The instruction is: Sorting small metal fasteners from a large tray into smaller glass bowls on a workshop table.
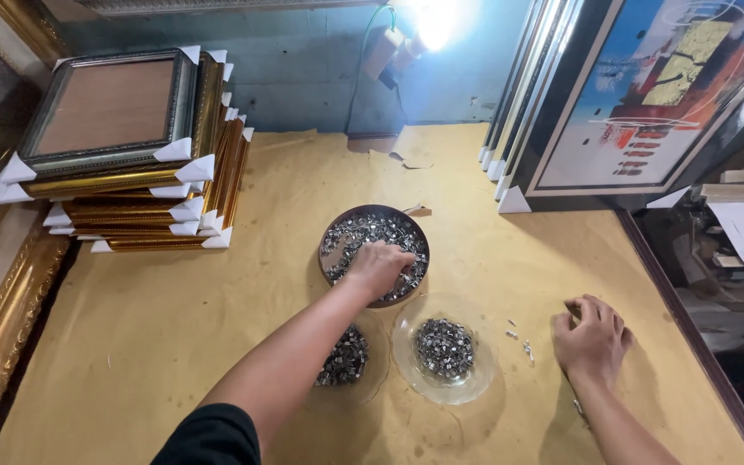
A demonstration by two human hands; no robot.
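Head view, left hand (379, 267) fingers buried among clips in dark bowl (331, 229), grip unclear, right hand (590, 337) curled, contents hidden.

No packages, labels, signs or screens show anywhere in this view.

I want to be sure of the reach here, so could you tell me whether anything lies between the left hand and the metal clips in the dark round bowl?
Nothing visible does. The left hand is already down in the dark round bowl, with its fingers on the metal clips.
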